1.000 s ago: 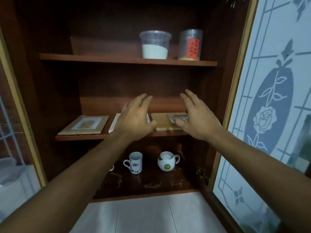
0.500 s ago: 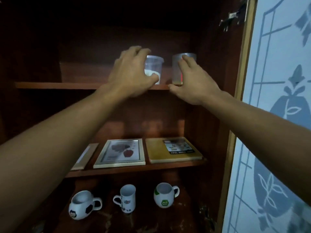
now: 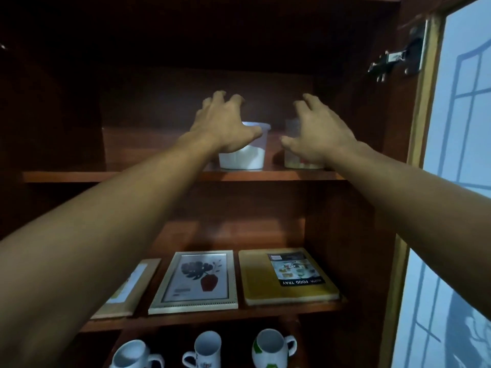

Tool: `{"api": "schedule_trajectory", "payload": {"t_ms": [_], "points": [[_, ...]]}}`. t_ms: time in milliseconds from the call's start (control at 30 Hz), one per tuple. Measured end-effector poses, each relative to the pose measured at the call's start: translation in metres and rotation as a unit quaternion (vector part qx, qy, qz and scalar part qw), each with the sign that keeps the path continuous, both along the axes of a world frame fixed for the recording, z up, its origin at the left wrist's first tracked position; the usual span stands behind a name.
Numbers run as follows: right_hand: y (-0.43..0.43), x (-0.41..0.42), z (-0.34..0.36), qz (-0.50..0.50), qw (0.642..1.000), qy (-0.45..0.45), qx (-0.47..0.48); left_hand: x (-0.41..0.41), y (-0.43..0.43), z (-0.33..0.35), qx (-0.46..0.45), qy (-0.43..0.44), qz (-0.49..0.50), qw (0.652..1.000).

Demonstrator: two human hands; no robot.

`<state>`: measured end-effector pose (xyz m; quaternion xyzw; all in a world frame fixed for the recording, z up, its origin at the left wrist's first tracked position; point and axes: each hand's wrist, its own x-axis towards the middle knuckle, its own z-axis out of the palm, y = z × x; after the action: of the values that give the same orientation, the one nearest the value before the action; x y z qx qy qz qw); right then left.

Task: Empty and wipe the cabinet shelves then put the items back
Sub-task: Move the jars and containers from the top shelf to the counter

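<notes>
A dark wooden cabinet is standing open, its frosted-glass door (image 3: 457,181) hanging out to the right. The top shelf (image 3: 106,176) is carrying the 2 things within reach: a clear plastic tub (image 3: 247,158) with white powder filling its lower part, and just beside it on the right a clear plastic jar (image 3: 295,162), mostly hidden.

The left hand (image 3: 225,126) is hovering over the tub, fingers spread and arched above the lid and thumb lying by the front wall near the rim. The right hand (image 3: 318,131) is spreading in front of the jar in the same way. Neither of the hands is clasping anything (whether skin is touching plastic, I cannot tell).

Both containers are looking light and thin-walled, so a hard squeeze is likely to flex them, and the smooth plastic is probably slippery. The powder is making the tub bottom-heavy and will be shifting if tilted. The safest hold is looking like the side wall just under the rim, not the lid, which may pop off, with each container kept upright.

Below, the middle shelf (image 3: 186,318) is holding a picture frame (image 3: 196,282) and a yellow food tray (image 3: 257,282) lying flat.
</notes>
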<state>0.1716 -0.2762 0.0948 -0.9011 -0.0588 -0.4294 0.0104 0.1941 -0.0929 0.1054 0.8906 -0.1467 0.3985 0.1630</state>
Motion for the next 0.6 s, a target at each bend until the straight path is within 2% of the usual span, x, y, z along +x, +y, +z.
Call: {"api": "schedule_trajectory", "payload": {"t_ms": [333, 600], "points": [[-0.014, 0.026, 0.013, -0.032, 0.998, 0.05, 0.037, 0.024, 0.008, 0.01, -0.014, 0.057, -0.01, 0.998], [-0.016, 0.037, 0.022, -0.025, 0.99, 0.085, 0.108, 0.035, 0.011, 0.003, -0.093, 0.104, -0.032, 0.99]]}}
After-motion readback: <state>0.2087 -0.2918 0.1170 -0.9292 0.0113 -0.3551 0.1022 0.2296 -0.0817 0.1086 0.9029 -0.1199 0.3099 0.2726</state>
